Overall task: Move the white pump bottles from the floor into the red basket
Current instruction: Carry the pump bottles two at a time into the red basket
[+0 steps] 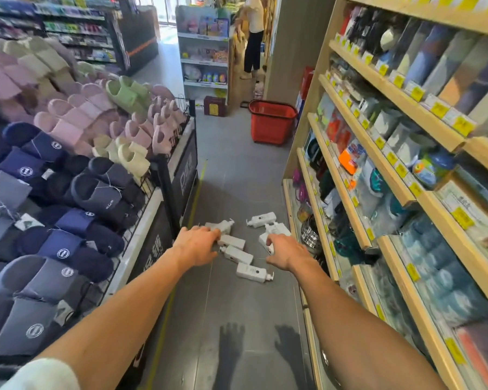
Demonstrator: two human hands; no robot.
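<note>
Several white pump bottles lie scattered on the grey tiled floor in the aisle, among them one nearest me, one in the middle and one at the far side. My left hand stretches out over the left bottles, fingers spread, holding nothing. My right hand reaches over the right bottles, fingers apart; I cannot tell if it touches the bottle under its fingertips. The red basket stands on the floor far down the aisle, beside the right shelving.
A slipper display with a wire rail lines the left of the aisle. Wooden shelves of packaged goods line the right. A person stands far ahead by a white display rack. A brown box sits near the basket.
</note>
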